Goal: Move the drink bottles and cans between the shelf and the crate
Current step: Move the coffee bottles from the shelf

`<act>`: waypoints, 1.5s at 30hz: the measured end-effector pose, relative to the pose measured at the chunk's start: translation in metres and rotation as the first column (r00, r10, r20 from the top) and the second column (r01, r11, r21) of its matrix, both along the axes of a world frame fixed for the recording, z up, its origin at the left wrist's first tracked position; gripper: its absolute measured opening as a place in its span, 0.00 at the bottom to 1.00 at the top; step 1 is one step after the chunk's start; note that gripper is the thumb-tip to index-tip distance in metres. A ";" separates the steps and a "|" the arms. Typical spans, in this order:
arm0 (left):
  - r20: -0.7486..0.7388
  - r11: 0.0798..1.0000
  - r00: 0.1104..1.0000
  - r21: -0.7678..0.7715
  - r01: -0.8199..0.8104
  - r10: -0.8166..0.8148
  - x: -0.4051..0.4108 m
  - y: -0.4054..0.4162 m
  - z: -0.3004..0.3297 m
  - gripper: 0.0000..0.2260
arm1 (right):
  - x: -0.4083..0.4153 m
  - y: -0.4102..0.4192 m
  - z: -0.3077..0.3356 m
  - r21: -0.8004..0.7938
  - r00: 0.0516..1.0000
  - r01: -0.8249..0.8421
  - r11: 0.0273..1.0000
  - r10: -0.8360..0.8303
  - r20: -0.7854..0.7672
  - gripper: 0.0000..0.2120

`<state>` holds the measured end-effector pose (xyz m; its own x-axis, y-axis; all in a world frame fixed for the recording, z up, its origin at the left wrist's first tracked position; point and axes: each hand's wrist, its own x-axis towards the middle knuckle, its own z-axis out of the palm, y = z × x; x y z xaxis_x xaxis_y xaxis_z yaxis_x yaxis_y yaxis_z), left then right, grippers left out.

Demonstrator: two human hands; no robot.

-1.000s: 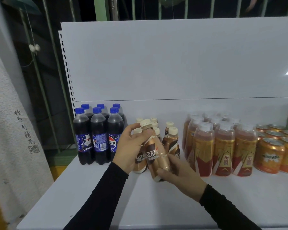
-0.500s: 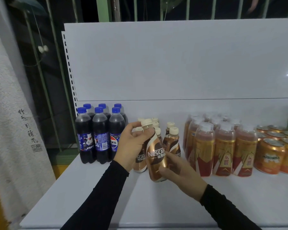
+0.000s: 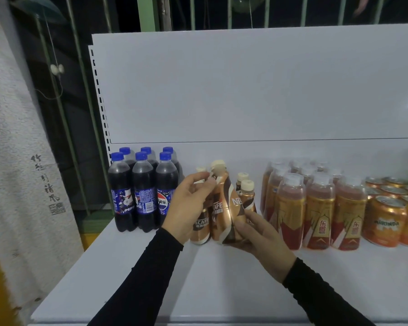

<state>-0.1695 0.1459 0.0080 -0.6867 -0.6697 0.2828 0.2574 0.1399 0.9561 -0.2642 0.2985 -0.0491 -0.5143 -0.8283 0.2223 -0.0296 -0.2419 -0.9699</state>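
A brown and gold Nescafe coffee bottle (image 3: 224, 203) with a cream cap stands nearly upright at the front of the coffee bottle group on the white shelf (image 3: 222, 283). My left hand (image 3: 189, 205) pinches its neck just below the cap. My right hand (image 3: 257, 241) grips its lower body from the right. Other coffee bottles stand right beside it: one (image 3: 199, 229) partly hidden behind my left hand, another (image 3: 247, 196) to the right. The crate is out of view.
Several dark Pepsi bottles (image 3: 143, 191) with blue caps stand at the shelf's left end. Several amber energy drink bottles (image 3: 318, 208) stand right of the coffee group, then orange Mirinda cans (image 3: 384, 222). A white back panel (image 3: 245, 90) rises behind. A pale hanging cloth (image 3: 17, 161) is left.
The held coffee bottle has gone from tilted to nearly upright and sits lower, closer in among the other coffee bottles. Both hands have stayed on it.
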 end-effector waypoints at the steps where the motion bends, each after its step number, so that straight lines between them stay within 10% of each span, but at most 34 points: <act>1: 0.003 1.000 1.000 -0.012 0.002 -0.002 0.000 0.000 0.000 0.10 | 0.000 0.000 0.001 -0.008 1.000 0.006 1.000 -0.006 -0.002 0.15; 11: 0.008 0.994 1.000 -0.109 -0.028 0.029 -0.009 0.007 0.003 0.20 | 0.002 -0.011 0.004 -0.058 0.933 0.138 0.989 -0.149 -0.326 0.23; 20: -0.131 0.972 0.990 0.235 -0.027 0.059 -0.014 -0.010 0.027 0.26 | 0.001 -0.011 0.019 -0.159 0.796 0.207 0.965 -0.261 -0.547 0.42; 31: -0.046 0.896 0.992 0.426 0.122 -0.114 -0.012 0.007 0.055 0.11 | 0.001 -0.019 0.047 -0.394 0.505 0.432 0.812 -0.579 -0.640 0.34; 45: -0.063 0.877 0.990 0.460 0.141 -0.126 -0.013 0.006 0.054 0.12 | 0.000 -0.021 0.047 -0.434 0.498 0.399 0.807 -0.589 -0.636 0.30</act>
<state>-0.1826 0.1522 0.0619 -0.7751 -0.6317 -0.0143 0.2714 -0.3534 0.8952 -0.2647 0.2779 -0.0021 -0.4158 -0.3743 0.8289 -0.8578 -0.1414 -0.4942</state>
